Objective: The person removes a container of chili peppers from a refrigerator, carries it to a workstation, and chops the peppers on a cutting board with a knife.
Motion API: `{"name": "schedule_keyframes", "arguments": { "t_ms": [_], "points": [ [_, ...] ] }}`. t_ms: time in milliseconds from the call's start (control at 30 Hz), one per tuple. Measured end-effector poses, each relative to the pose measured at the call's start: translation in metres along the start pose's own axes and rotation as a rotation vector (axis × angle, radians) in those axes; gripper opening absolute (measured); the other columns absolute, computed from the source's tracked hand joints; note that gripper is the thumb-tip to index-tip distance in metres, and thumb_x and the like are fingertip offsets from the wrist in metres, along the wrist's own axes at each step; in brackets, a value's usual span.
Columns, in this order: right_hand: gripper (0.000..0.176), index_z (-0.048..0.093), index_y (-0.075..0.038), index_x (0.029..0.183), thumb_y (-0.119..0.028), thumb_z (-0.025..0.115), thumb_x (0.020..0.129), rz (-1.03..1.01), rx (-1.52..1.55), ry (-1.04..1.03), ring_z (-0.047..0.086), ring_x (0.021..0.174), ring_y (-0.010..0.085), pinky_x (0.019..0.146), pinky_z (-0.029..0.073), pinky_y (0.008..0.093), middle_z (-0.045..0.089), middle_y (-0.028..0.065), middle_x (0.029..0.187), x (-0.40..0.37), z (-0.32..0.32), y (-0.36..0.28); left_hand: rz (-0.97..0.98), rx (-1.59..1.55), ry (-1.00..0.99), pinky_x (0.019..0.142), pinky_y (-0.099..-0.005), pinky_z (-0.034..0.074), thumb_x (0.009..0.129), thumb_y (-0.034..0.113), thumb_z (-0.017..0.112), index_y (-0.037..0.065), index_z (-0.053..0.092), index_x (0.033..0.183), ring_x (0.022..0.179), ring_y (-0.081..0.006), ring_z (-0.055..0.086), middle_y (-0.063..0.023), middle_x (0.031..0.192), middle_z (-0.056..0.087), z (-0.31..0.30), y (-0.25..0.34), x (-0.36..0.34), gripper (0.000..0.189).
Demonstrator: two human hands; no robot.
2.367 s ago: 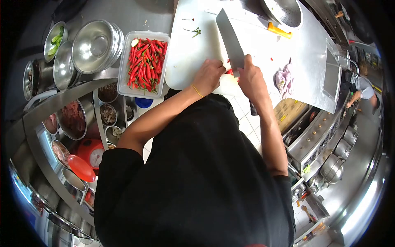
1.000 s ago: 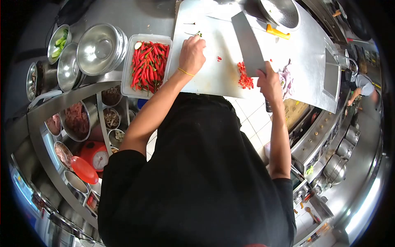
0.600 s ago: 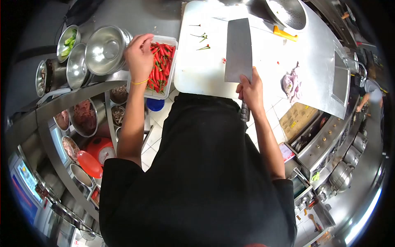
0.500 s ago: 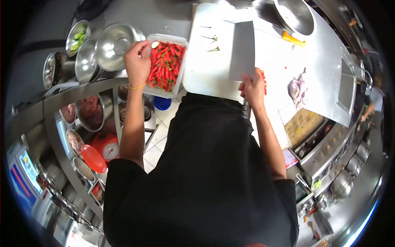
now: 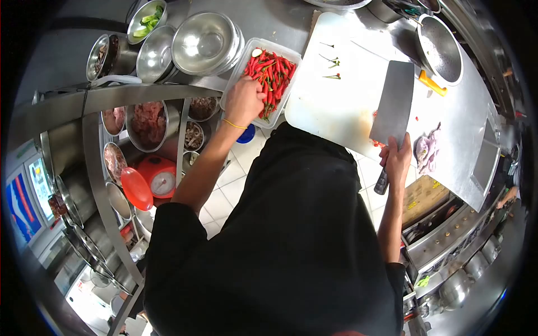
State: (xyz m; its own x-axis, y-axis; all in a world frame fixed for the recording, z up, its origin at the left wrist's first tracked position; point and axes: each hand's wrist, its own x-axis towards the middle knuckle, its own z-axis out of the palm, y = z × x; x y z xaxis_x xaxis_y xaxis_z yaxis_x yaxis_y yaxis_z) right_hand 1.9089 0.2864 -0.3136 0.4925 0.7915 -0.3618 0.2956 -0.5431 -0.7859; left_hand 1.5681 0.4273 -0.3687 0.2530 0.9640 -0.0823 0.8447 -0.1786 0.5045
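My left hand (image 5: pixel 245 102) is at the near left part of a clear plastic tub (image 5: pixel 226 92) filled with whole red chillies (image 5: pixel 278 78). Its fingers are curled down against the chillies, and whatever is between them is hidden. A pale round piece (image 5: pixel 256 52) lies on top at the tub's far side. My right hand (image 5: pixel 398 159) grips the dark handle of a cleaver (image 5: pixel 395 98), its broad blade over the right part of a white cutting board (image 5: pixel 314 101). Small cut red bits (image 5: pixel 378 144) lie by the blade's lower end. Several green stems (image 5: pixel 332 77) rest on the board.
Steel bowls (image 5: pixel 205 43) stand left of the tub, one holding green vegetables (image 5: pixel 148 22). Right of the board are a yellow-handled tool (image 5: pixel 432 84), a large steel bowl (image 5: pixel 440 50) and a pale purplish item (image 5: pixel 428 150). Below left sits a red scale (image 5: pixel 159 178).
My left hand has moved from the tub's left rim down onto the chillies. My right hand has carried the cleaver rightward, uncovering more board. The whole view has shifted.
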Motion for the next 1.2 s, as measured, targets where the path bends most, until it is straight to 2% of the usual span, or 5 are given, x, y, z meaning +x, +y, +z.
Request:
{"name": "schedule_keyframes", "arguments": {
  "t_ms": [500,733,900,1067,1200],
  "points": [
    [0.011,0.049,-0.001,0.101,-0.008,0.046,0.093,-0.041,0.071,-0.146,0.042,0.037,0.0083,0.035,0.032,0.0228,0.051,0.0041,0.054,-0.006,-0.013,0.02,-0.379,0.21,-0.096,0.071,-0.0407,0.051,0.067,0.014,0.063,0.006,0.069,0.08,0.08,-0.0353,0.065,-0.0201,0.08,0.066,0.003,0.029,0.014,0.016],
    [0.015,0.049,0.001,0.103,-0.008,0.048,0.092,-0.043,0.093,-0.257,0.045,0.039,0.0098,0.036,0.036,0.0239,0.051,0.0059,0.055,0.009,-0.016,0.035,-0.023,-0.322,-0.014,0.066,-0.0312,0.051,0.074,0.004,0.066,0.001,0.067,0.082,0.073,-0.0217,0.067,-0.0125,0.077,0.068,-0.042,0.101,-0.007,0.009],
    [0.011,0.048,0.001,0.101,-0.006,0.049,0.092,-0.113,0.108,-0.29,0.047,0.04,0.0109,0.036,0.038,0.0262,0.051,0.0052,0.054,0.024,-0.03,0.061,0.334,0.002,-0.152,0.07,-0.0437,0.047,0.073,0.003,0.061,0.005,0.061,0.078,0.082,-0.0333,0.06,-0.0119,0.081,0.062,0.095,0.159,-0.018,0.006],
    [0.009,0.046,0.001,0.097,-0.006,0.048,0.093,-0.105,0.027,-0.237,0.047,0.039,0.0113,0.036,0.037,0.0266,0.051,0.0068,0.052,0.011,-0.048,0.04,0.264,-0.211,-0.026,0.075,-0.0408,0.048,0.073,0.007,0.068,0.004,0.065,0.092,0.086,-0.0318,0.061,-0.0112,0.089,0.062,0.087,0.166,-0.02,0.02],
    [0.01,0.047,0.001,0.098,-0.007,0.048,0.093,-0.089,0.056,-0.211,0.046,0.039,0.0107,0.036,0.037,0.0261,0.051,0.0062,0.053,-0.001,-0.046,0.03,0.214,-0.132,0.172,0.066,-0.0344,0.048,0.074,-0.008,0.057,0.004,0.065,0.09,0.074,-0.0299,0.062,-0.0151,0.084,0.063,0.005,0.077,-0.005,0.022]
  ]
}}
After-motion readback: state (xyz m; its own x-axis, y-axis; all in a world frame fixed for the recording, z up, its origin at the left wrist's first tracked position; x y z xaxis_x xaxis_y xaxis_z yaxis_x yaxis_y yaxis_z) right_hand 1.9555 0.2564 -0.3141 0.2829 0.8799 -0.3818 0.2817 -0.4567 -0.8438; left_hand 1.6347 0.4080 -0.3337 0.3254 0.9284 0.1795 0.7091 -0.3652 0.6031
